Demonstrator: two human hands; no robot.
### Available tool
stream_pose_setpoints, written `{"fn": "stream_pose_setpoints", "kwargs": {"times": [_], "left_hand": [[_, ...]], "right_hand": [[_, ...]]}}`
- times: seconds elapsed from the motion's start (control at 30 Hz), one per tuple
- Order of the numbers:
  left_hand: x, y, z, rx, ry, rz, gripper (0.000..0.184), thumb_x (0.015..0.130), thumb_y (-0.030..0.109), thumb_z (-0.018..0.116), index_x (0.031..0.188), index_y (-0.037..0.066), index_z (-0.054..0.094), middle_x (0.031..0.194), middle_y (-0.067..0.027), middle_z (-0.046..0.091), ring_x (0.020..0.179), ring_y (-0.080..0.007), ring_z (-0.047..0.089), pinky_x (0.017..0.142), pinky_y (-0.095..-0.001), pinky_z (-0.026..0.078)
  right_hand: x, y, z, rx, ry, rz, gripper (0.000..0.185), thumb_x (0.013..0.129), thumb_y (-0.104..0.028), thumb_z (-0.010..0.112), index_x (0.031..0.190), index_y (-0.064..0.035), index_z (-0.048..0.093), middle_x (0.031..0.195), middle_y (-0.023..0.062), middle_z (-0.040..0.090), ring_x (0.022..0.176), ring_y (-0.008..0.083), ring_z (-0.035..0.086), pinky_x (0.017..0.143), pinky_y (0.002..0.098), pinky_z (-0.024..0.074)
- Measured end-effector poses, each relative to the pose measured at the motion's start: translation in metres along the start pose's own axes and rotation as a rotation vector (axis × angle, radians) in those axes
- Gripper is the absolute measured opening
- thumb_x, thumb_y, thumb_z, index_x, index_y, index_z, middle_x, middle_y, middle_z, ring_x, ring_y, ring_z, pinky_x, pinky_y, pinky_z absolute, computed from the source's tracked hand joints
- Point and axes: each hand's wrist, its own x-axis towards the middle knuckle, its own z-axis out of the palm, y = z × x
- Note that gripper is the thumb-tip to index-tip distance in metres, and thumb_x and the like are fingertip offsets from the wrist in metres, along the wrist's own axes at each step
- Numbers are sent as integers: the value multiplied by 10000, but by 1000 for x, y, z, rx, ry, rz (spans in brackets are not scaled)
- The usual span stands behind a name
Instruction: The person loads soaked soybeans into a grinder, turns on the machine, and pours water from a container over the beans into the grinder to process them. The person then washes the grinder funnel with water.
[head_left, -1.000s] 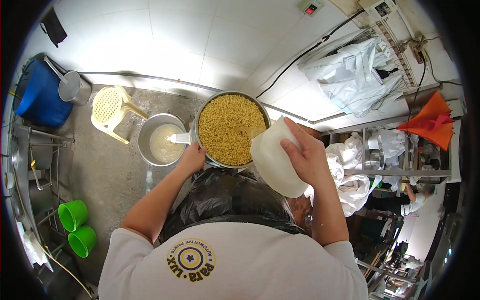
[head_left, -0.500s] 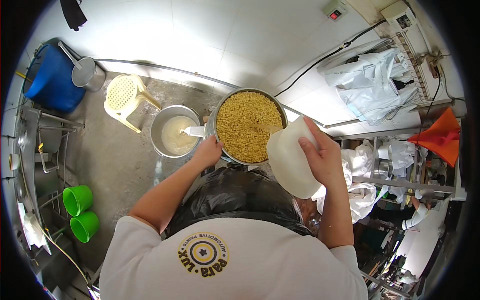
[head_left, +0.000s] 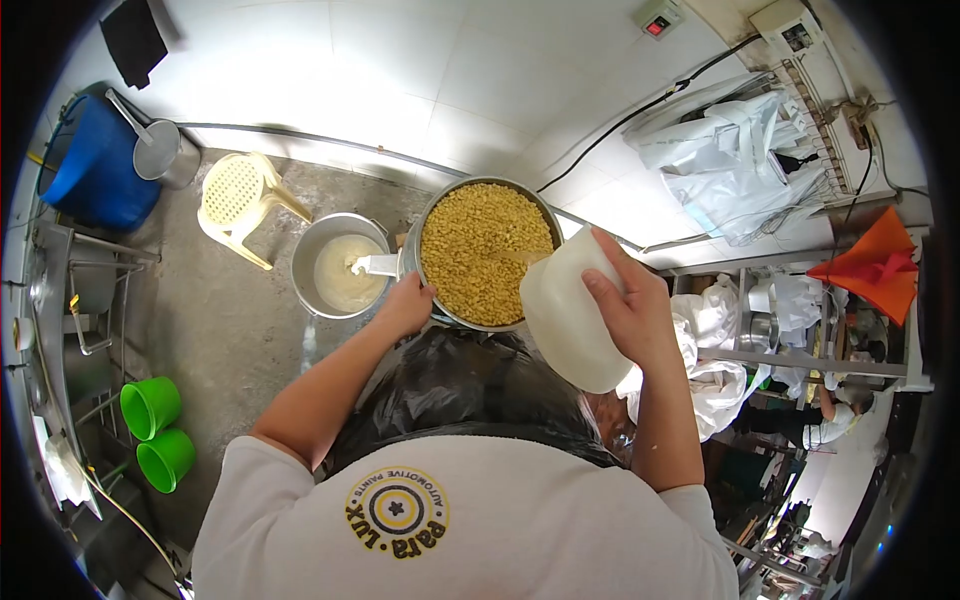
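A round metal hopper (head_left: 549,222) heaped with yellow soaked beans (head_left: 485,250) stands before me. My right hand (head_left: 640,305) grips a translucent white plastic jug (head_left: 570,320), tilted left with its mouth over the hopper's right side. A thin clear stream seems to run from it onto the beans. Against the hopper's lower left side, my left hand (head_left: 408,305) is closed; what its fingers hold is hidden. Just above that hand, a white spout (head_left: 380,264) points left into a metal pot (head_left: 300,290) on the floor, where whitish foamy liquid (head_left: 348,275) lies.
A cream plastic stool (head_left: 235,195), a blue tub (head_left: 95,170) and a long-handled metal pot (head_left: 168,155) stand at upper left. Two green buckets (head_left: 150,408) are at lower left. White bags (head_left: 710,310) and shelving (head_left: 800,362) line the right; another person (head_left: 830,420) is farther back.
The view has shifted slightly, moving most things a little left. The jug stays tilted over the beans in my right hand, and my left hand keeps its place by the hopper.
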Motion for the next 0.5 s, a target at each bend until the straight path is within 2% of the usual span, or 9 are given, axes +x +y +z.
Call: {"fn": "stream_pose_setpoints", "kwargs": {"times": [0.17, 0.27, 0.5], "left_hand": [[0, 4, -4, 78, 2, 42, 296, 1066, 239, 597, 1086, -53, 559, 904, -174, 705, 773, -270, 716, 649, -426, 584], [1, -3, 1, -4, 1, 38, 281, 1063, 231, 597, 1079, -48, 566, 893, -163, 701, 765, -251, 714, 637, -401, 582], [2, -5, 2, 19, -1, 27, 281, 1066, 219, 579, 1114, -58, 578, 911, -167, 709, 766, -247, 721, 652, -395, 595]], "right_hand": [[1, -1, -2, 38, -25, 18, 534, 1017, -228, 719, 1502, -41, 599, 1277, 241, 739, 1180, 310, 721, 1022, 375, 538], [2, -2, -4, 58, -45, 56, 531, 1016, -213, 721, 1498, -27, 597, 1324, 245, 722, 1212, 322, 710, 1048, 373, 527], [3, 3, -4, 17, -34, 24, 537, 1013, -233, 719, 1497, -33, 600, 1331, 252, 716, 1236, 340, 701, 1065, 388, 518]]}}
